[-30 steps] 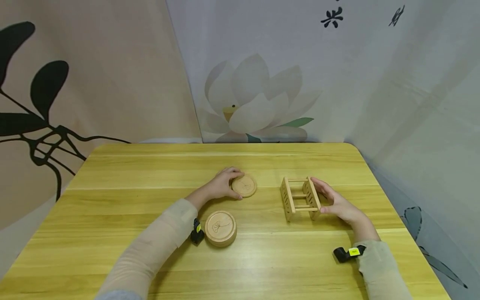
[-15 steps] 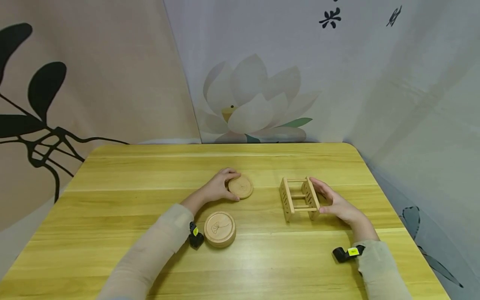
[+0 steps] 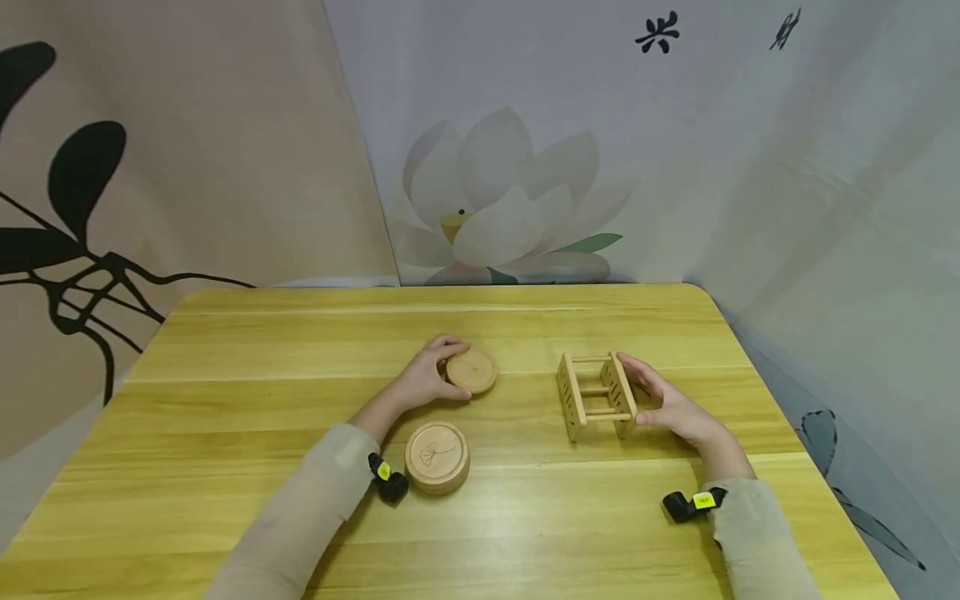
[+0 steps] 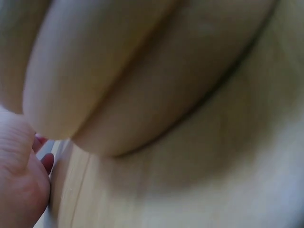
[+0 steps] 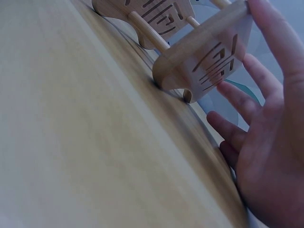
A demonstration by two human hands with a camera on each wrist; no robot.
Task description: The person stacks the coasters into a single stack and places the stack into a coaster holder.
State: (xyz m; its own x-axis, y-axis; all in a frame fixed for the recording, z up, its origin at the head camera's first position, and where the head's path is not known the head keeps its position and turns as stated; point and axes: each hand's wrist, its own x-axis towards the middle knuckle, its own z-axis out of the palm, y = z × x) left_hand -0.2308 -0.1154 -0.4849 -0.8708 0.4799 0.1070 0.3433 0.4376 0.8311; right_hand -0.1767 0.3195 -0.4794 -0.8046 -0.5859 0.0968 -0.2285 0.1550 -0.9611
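Between thumb and fingers, my left hand grips the left edge of a round wooden coaster. Whether the coaster lies flat on the table or is slightly raised, I cannot tell. Nearer to me sits a stack of wooden coasters, its top one engraved with a ginkgo leaf; in the left wrist view this stack looms large and blurred. On the right, my right hand holds the right side panel of a small wooden coaster rack, thumb at the near edge. Slots pierce that panel in the right wrist view.
The yellow wooden table carries these things near its middle. Behind it hangs a pale curtain printed with a lotus and dark leaves. Black wrist cameras sit at both cuffs.
My left hand has drawn the coaster a little to the left, away from the rack. The right hand and the rack have stayed in place; the head view shifts slightly.
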